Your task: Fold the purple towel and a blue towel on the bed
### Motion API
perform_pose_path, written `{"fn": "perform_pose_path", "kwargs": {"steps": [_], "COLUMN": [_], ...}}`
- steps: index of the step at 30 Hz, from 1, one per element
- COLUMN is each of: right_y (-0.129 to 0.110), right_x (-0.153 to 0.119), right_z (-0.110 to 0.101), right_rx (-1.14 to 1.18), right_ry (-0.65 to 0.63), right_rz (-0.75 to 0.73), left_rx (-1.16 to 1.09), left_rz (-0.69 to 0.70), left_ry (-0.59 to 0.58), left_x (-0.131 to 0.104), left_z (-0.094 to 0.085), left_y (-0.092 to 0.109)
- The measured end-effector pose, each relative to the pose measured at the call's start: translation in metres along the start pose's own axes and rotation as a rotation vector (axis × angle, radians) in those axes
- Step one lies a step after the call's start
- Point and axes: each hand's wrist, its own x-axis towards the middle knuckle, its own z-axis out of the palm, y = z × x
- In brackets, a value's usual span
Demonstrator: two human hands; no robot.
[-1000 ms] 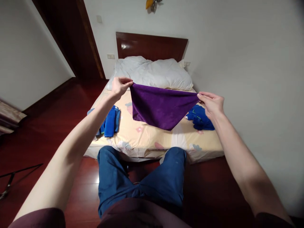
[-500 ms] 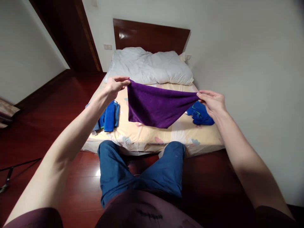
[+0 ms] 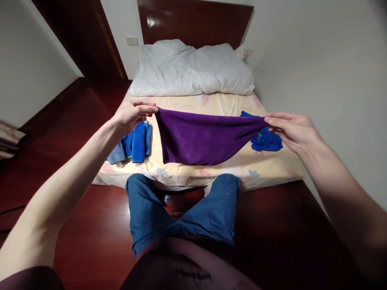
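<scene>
A purple cloth (image 3: 199,139) hangs stretched in the air between my two hands, above the bed. My left hand (image 3: 136,112) pinches its upper left corner. At the other end, my right hand (image 3: 292,128) grips the upper right corner between thumb and fingers. The cloth's top edge is nearly straight, and its lower edge sags. Rolled or folded blue cloths (image 3: 138,143) lie on the bed below my left hand, beside a grey-blue one (image 3: 116,155). A crumpled blue cloth (image 3: 266,140) rests at the right, partly hidden by the purple cloth and my right hand.
The bed (image 3: 181,173) has a pale yellow patterned sheet. A white quilt (image 3: 193,70) is heaped near the brown headboard (image 3: 196,22). My knees, in blue trousers (image 3: 146,209), touch or nearly touch the bed's front edge. A wall stands at the right.
My hands have moved farther apart, pulling the purple cloth wider and tauter. The view has tilted down and nearer, so the bed appears larger.
</scene>
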Motion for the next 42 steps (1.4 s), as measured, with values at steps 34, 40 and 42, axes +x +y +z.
{"fn": "perform_pose_path", "kwargs": {"steps": [34,40,42], "right_y": [0.344,0.347,0.346], "right_x": [-0.005,-0.002,-0.002], "right_z": [0.064,0.061,0.058], "right_rx": [-0.385,-0.386,-0.393], "right_ry": [-0.393,-0.345,-0.338], "right_rz": [0.333,0.36,0.359], "left_rx": [0.429,0.388,0.388], "left_rz": [-0.251,-0.296,-0.303], "left_ry": [-0.129,-0.045,-0.035], "left_x": [-0.093,-0.087,-0.088], "left_z": [0.082,0.085,0.08], "left_y": [-0.306,-0.308,-0.306]}}
